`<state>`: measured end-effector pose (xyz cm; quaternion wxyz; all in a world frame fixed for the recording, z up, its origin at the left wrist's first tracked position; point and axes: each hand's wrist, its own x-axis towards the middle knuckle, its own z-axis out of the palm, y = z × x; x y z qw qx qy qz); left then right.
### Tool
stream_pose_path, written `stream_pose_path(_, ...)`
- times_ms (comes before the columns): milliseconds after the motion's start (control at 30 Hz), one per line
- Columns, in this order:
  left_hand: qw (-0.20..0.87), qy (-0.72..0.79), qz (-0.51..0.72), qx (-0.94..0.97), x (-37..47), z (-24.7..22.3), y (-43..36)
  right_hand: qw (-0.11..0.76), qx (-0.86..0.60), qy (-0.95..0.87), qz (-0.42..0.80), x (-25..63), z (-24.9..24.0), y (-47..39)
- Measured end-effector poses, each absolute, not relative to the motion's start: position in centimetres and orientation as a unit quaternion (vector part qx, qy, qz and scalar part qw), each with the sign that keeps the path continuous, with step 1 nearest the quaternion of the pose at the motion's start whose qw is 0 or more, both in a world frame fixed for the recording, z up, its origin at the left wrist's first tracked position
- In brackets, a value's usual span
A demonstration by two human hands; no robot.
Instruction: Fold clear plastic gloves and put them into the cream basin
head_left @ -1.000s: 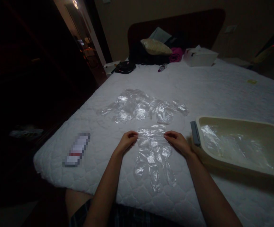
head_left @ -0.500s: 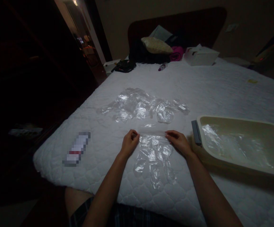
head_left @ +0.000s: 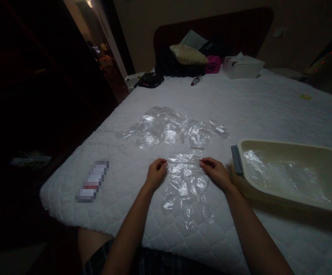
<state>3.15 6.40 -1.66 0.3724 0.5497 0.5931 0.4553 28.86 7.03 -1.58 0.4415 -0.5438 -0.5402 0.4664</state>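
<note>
A clear plastic glove [head_left: 187, 187] lies on the white quilted bed, its cuff away from me and its fingers spread toward me. My left hand [head_left: 156, 172] pinches the left edge of the cuff between thumb and fingertips. At the cuff's right edge, my right hand [head_left: 215, 172] has its fingertips closed on the plastic. Beyond them is a loose heap of crumpled clear plastic gloves [head_left: 170, 128]. To the right stands a cream plastic tub [head_left: 292, 147] with a grey handle, holding more clear plastic [head_left: 286, 179].
A blurred-out flat object [head_left: 93, 181] lies on the bed at the left. Toward the headboard [head_left: 217, 32] are a white box [head_left: 243, 67], a beige pillow [head_left: 188, 54], a pink roll [head_left: 213, 64], a small bottle [head_left: 196, 80] and a black bag [head_left: 150, 80].
The glove's cuff, a smooth raised band before, now lies flatter and shows creases. Both hands have stayed at its edges.
</note>
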Motion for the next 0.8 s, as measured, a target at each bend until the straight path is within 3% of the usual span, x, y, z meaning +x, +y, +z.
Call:
stream_pose_path(367, 0.525, 0.552, 0.459, 0.457, 2.78, -1.63, 7.27, 0.436, -0.552, -0.536, 0.467, 28.69, -1.05, 6.78)
stream_pose_path(800, 0.512, 0.552, 0.469, 0.462, 2.87, -1.93, 7.24, 0.442, -0.544, -0.548, 0.456, 28.89, -1.37, 6.84)
